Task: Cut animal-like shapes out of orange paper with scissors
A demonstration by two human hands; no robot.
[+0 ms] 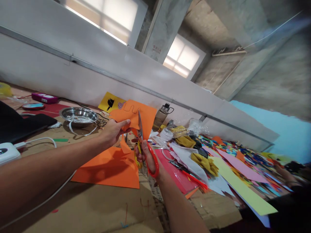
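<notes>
My left hand (116, 130) pinches an orange sheet (148, 118) by its near edge, holding it up above the table. A dark wavy outline is drawn across the sheet's upper part. My right hand (145, 155) grips scissors (153, 163) with a red handle loop and a yellow one. The scissor blades are on the orange sheet, just right of my left fingers, and their tips point up near the drawn line. Below my hands a larger orange sheet (109, 173) lies flat on the cardboard, with a narrow orange strip above it.
A metal bowl (79, 116) with white cord stands at the left, near a yellow card (109, 103). Behind the sheet is a bottle (161, 116). Rightward lie red-handled scissors (194, 179), a pale green strip (245, 187) and many coloured scraps. Another person's arm (285, 176) shows at far right.
</notes>
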